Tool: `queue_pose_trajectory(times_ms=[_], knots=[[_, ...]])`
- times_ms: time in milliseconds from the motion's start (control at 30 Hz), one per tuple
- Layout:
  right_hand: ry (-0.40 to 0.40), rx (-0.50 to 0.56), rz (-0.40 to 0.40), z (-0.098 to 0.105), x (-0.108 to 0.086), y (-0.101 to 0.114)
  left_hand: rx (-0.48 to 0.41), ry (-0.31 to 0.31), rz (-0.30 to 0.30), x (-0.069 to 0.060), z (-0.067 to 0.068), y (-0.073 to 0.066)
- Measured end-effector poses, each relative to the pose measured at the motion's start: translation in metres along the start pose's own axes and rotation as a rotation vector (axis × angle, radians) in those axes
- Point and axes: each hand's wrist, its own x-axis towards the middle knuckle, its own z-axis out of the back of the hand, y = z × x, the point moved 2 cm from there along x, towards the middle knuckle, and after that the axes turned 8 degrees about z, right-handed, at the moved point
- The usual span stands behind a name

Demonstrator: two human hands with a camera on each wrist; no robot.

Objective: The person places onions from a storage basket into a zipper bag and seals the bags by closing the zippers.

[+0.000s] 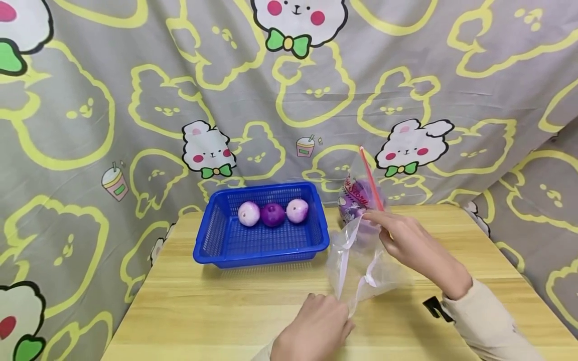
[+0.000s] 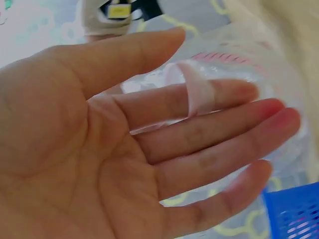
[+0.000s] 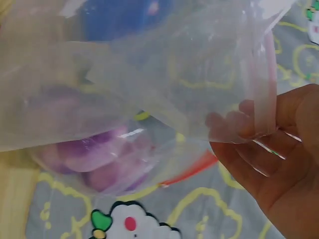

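Head view, item one: clear plastic bag [image 1: 384, 278], over the table [image 1: 180, 311]. Mouth parted, edged with pale rim strips [image 1: 344, 265]. Long axis of the mouth: from near-left to far-right, slung between the hands. Body trails right, below the right wrist.

Item two: left hand [image 1: 316, 328], at the mouth's near end. Fingers straight, thumb apart, palm facing my left wrist camera; a strip crosses the index finger. I see nothing gripped.

Item three: right hand [image 1: 411, 243], at the mouth's far end. Pinching the bag's edge at a strip; fingertips show through the film on my right wrist feed.

Item four: blue basket [image 1: 262, 259], long axis left to right, just beside the bag on its left; I cannot tell whether they touch. It lies ahead and leftward of the left hand, directly leftward of the right. I cannot rank either hand as nearer.

Item five: onions [image 1: 273, 214], three, in a row toward the basket's back, dark one between two pale.

Item six: printed bag [image 1: 354, 203], red closure, purple contents, beyond the right fingertips, near the curtain [image 1: 253, 160].

Governing relation, in my judgement: the mouth runs roughly alongside the basket's right end, making the line between them crosswise.
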Motion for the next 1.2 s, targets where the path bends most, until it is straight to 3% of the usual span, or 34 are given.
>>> queue_pose_trajectory(times_ms=[300,500,600,700,767,967,1067,1200], knots=[[0.014,-0.062,-0.120,-0.026,-0.020,-0.048,0.017,-0.075,-0.029,0.041,-0.040,0.001],[0.001,-0.139,-0.204,-0.022,-0.041,-0.079,0.016,-0.092,-0.028,0.075,-0.070,-0.005],[0.010,-0.168,-0.223,-0.016,-0.047,-0.080,0.042,-0.093,-0.024,0.081,-0.077,-0.008],[0.019,-0.162,-0.208,-0.005,-0.045,-0.063,0.109,-0.131,-0.051,0.070,-0.074,-0.009],[0.026,-0.121,-0.170,0.003,-0.037,-0.041,0.170,-0.174,-0.065,0.055,-0.067,-0.007],[0.032,-0.036,0.040,0.024,0.002,0.017,0.334,-0.348,-0.055,0.005,-0.040,-0.002],[0.016,-0.079,0.089,0.026,0.018,0.025,0.345,-0.374,-0.047,-0.009,-0.032,-0.002],[0.016,-0.114,0.075,0.017,0.027,0.018,0.301,-0.349,-0.035,-0.013,-0.029,0.002]])
